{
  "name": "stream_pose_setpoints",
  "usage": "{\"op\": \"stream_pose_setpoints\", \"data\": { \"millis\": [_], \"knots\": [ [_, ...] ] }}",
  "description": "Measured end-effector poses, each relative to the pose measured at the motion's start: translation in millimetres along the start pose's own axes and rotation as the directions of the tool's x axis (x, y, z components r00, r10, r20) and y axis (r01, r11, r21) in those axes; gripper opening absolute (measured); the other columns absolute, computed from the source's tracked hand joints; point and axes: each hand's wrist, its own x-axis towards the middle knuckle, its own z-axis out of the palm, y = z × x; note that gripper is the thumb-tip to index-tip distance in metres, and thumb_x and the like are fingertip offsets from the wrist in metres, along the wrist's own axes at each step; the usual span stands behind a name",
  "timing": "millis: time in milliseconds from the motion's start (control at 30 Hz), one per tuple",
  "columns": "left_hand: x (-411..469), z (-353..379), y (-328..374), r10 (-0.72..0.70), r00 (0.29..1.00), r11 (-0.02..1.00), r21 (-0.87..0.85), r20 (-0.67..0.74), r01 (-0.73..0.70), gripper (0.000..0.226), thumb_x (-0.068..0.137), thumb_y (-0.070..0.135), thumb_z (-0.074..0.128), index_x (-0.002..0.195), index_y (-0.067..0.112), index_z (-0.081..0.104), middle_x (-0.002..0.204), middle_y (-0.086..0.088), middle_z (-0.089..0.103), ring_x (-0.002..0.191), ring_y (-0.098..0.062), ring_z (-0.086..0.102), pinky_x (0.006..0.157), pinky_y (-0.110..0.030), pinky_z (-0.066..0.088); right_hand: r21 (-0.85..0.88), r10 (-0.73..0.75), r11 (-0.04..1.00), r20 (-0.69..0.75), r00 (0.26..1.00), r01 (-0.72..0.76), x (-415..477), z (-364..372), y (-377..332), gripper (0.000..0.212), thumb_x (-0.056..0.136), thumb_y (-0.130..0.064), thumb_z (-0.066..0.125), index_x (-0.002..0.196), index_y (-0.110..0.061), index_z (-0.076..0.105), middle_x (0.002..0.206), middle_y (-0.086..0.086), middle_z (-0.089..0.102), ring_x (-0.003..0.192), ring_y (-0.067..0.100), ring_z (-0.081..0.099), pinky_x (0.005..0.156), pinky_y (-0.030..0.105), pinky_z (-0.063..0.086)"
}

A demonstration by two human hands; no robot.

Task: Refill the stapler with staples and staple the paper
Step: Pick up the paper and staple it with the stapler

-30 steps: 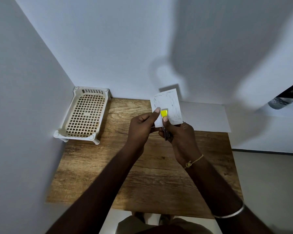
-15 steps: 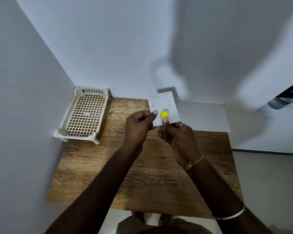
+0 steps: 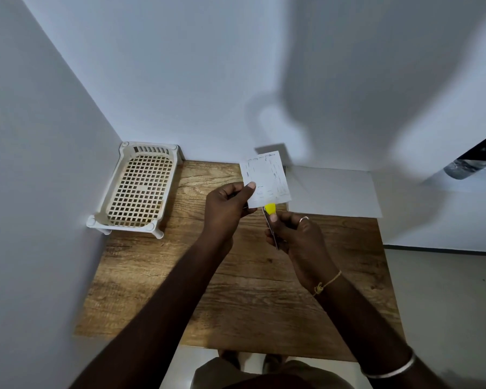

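My left hand (image 3: 227, 206) pinches a small white slip of paper (image 3: 267, 179) with faint grey marks by its lower left corner and holds it upright above the wooden table (image 3: 236, 282). My right hand (image 3: 298, 234) grips a slim metal stapler (image 3: 271, 220) with a yellow tip. The yellow tip sits just under the paper's bottom edge, touching or nearly touching it. Most of the stapler's body is hidden inside my right fist.
A white plastic lattice basket (image 3: 141, 189) stands at the table's back left corner against the walls. A large white sheet (image 3: 334, 192) lies flat at the back right of the table. Walls close the left and far sides.
The paper has slid up and left out of the stapler's jaws; the yellow tip, earlier over the paper's lower part, is now below its bottom edge. My right hand dropped slightly.
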Motion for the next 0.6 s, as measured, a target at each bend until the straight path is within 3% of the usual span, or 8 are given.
{"op": "stream_pose_setpoints", "data": {
  "millis": [133, 200, 300, 467, 600],
  "knots": [
    [1, 0, -1, -0.010, 1.000, 1.000, -0.001, -0.014, 0.010, 0.017, 0.093, 0.018, 0.073, 0.082, 0.005, 0.071, 0.090, -0.018, 0.073, 0.084, -0.023, 0.071, 0.072, -0.029, 0.060, -0.163, -0.115, 0.981, -0.053, 0.992, 0.106, 0, -10, 18, 0.020, 0.082, -0.035, 0.080, 0.100, -0.027, 0.077, 0.091, -0.004, 0.078, 0.085, 0.012, 0.074, 0.069, 0.023, 0.057],
    [1, 0, -1, -0.015, 1.000, 1.000, -0.002, -0.021, 0.015, 0.017, 0.093, 0.018, 0.073, 0.085, 0.002, 0.070, 0.093, -0.020, 0.073, 0.086, -0.025, 0.071, 0.070, -0.028, 0.060, -0.302, -0.202, 0.937, -0.060, 0.977, 0.175, 4, -18, 31, 0.024, 0.082, -0.032, 0.082, 0.105, -0.025, 0.077, 0.094, -0.008, 0.078, 0.089, 0.002, 0.072, 0.073, 0.017, 0.055],
    [1, 1, -3, -0.022, 1.000, 1.000, 0.008, -0.017, 0.022, 0.017, 0.094, 0.017, 0.072, 0.083, 0.005, 0.070, 0.100, -0.024, 0.075, 0.091, -0.028, 0.074, 0.073, -0.031, 0.061, -0.560, -0.286, 0.804, -0.072, 0.955, 0.199, 13, -32, 53, 0.029, 0.080, -0.030, 0.083, 0.107, -0.023, 0.075, 0.099, -0.010, 0.074, 0.093, 0.002, 0.067, 0.081, 0.023, 0.055],
    [1, 2, -4, -0.028, 1.000, 1.000, 0.014, -0.006, 0.028, 0.020, 0.094, 0.018, 0.072, 0.075, 0.014, 0.070, 0.100, -0.020, 0.076, 0.093, -0.028, 0.074, 0.073, -0.031, 0.060, -0.847, -0.281, 0.495, 0.055, 0.958, 0.194, 20, -50, 83, 0.028, 0.084, -0.032, 0.077, 0.111, -0.025, 0.071, 0.103, -0.004, 0.064, 0.093, 0.013, 0.061, 0.077, 0.028, 0.047],
    [2, 1, -3, -0.025, 1.000, 1.000, 0.012, -0.005, 0.025, 0.021, 0.094, 0.018, 0.072, 0.074, 0.013, 0.069, 0.102, -0.022, 0.075, 0.096, -0.029, 0.074, 0.071, -0.028, 0.059, -0.885, -0.240, 0.432, 0.073, 0.968, 0.173, 20, -55, 98, 0.030, 0.085, -0.026, 0.074, 0.115, -0.022, 0.071, 0.110, -0.002, 0.062, 0.100, 0.019, 0.062, 0.079, 0.033, 0.051]
  ]
}}
